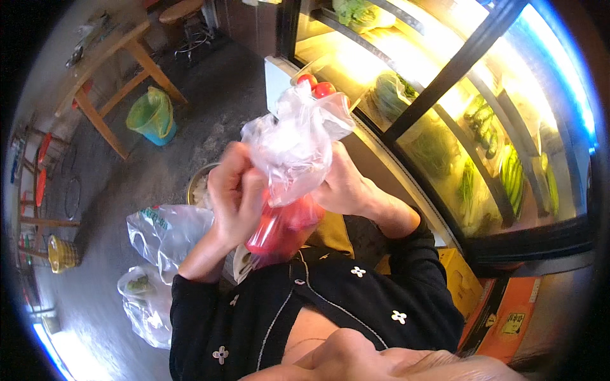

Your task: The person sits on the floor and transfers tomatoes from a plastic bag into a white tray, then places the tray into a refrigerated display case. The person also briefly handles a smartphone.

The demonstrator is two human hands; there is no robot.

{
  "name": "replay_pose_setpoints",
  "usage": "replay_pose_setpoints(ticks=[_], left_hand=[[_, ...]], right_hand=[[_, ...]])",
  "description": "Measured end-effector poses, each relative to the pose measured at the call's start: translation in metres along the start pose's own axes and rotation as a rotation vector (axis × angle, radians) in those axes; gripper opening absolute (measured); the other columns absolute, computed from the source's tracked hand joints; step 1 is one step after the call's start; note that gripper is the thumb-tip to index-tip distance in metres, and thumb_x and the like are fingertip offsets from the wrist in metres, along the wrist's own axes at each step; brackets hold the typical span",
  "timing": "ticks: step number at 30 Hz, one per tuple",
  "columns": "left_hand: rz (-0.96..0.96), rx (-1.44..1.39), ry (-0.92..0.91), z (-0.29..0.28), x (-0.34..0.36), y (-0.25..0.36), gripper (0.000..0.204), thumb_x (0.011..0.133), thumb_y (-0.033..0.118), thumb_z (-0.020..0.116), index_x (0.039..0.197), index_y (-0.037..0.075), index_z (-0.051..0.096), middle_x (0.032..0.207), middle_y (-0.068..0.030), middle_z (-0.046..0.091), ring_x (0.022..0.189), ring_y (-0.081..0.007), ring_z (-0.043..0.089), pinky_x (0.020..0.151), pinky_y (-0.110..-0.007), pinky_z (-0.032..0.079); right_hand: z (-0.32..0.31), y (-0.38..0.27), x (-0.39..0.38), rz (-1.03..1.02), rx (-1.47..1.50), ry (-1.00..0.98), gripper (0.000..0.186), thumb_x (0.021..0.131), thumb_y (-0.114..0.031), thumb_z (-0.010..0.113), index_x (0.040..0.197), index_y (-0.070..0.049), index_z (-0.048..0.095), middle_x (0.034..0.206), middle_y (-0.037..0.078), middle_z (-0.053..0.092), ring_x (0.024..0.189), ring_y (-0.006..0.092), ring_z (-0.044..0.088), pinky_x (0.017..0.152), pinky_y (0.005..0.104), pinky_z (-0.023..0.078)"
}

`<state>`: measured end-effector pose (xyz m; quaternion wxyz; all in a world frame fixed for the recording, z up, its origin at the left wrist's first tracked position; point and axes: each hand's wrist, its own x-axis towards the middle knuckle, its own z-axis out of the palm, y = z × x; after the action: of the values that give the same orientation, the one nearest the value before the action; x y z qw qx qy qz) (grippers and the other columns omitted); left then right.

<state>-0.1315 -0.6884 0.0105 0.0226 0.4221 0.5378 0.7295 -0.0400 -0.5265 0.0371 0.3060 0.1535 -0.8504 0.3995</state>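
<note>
In front of my chest I hold a clear plastic bag [293,136], its crumpled top standing up between my hands. Red contents [289,222] show through the lower part, smeared by motion; their kind cannot be made out. My left hand [234,190] is closed in a pinch at the bag's left side and is somewhat blurred. On the opposite side my right hand [343,181] grips the plastic, with its fingertips partly hidden behind the bag. Just beyond the bag's top lie red tomatoes [324,89] beside the display fridge.
A lit display fridge [419,95] with leafy greens, cucumbers [483,127] and green peppers [511,174] stands at right. Filled plastic bags [168,235] lie on the floor at left, near a bowl [200,184]. Farther off are a green bucket [152,120] and wooden table [105,57].
</note>
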Motion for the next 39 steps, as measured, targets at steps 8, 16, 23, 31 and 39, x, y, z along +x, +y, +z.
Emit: replay_pose_setpoints(ticks=[8, 16, 23, 31, 39], left_hand=[[-0.34, -0.011, -0.268, -0.041, -0.013, -0.025, 0.026, 0.09, 0.01, 0.065, 0.112, -0.002, 0.061, 0.104, -0.0095, 0.07, 0.088, -0.0182, 0.067, 0.081, -0.033, 0.052], [-0.03, 0.327, -0.625, -0.028, 0.014, 0.018, 0.02, 0.073, 0.006, 0.076, 0.09, 0.001, 0.068, 0.084, -0.0149, 0.07, 0.077, -0.0313, 0.07, 0.07, -0.038, 0.055], [-0.062, 0.379, -0.865, -0.026, 0.005, -0.007, 0.013, 0.075, -0.001, 0.07, 0.085, 0.004, 0.065, 0.075, -0.0138, 0.064, 0.069, -0.0318, 0.066, 0.061, -0.038, 0.052], [-0.368, 0.468, -0.409, -0.081, -0.017, -0.047, 0.021, 0.087, 0.003, 0.066, 0.071, 0.002, 0.053, 0.06, -0.0031, 0.044, 0.058, -0.0112, 0.046, 0.055, -0.029, 0.037], [-0.21, 0.318, -0.315, -0.075, -0.011, -0.055, 0.013, 0.09, 0.007, 0.066, 0.081, 0.0, 0.061, 0.078, -0.0046, 0.056, 0.075, -0.0148, 0.055, 0.071, -0.028, 0.044]], right_hand=[[0.004, 0.018, -0.006, -0.136, -0.053, -0.107, 0.02, 0.072, 0.007, 0.061, 0.09, -0.003, 0.062, 0.089, 0.012, 0.066, 0.08, 0.0327, 0.067, 0.064, 0.0391, 0.055], [-0.017, 0.003, -0.02, -0.152, -0.078, -0.158, 0.019, 0.074, -0.005, 0.067, 0.093, -0.003, 0.063, 0.082, 0.011, 0.061, 0.077, 0.0304, 0.066, 0.066, 0.0417, 0.054], [-0.029, 0.022, -0.05, -0.145, -0.23, -0.485, 0.03, 0.068, -0.014, 0.073, 0.093, -0.003, 0.061, 0.094, 0.012, 0.062, 0.083, 0.0289, 0.065, 0.067, 0.0379, 0.055], [-0.057, 0.061, -0.086, 0.131, -0.204, -0.347, 0.011, 0.079, -0.009, 0.064, 0.079, -0.002, 0.056, 0.074, 0.013, 0.056, 0.071, 0.0334, 0.06, 0.063, 0.0423, 0.049], [-0.027, 0.05, -0.089, 0.313, -0.071, -0.127, 0.06, 0.083, -0.022, 0.078, 0.131, -0.001, 0.048, 0.11, 0.016, 0.06, 0.104, 0.0346, 0.059, 0.093, 0.0401, 0.047]])
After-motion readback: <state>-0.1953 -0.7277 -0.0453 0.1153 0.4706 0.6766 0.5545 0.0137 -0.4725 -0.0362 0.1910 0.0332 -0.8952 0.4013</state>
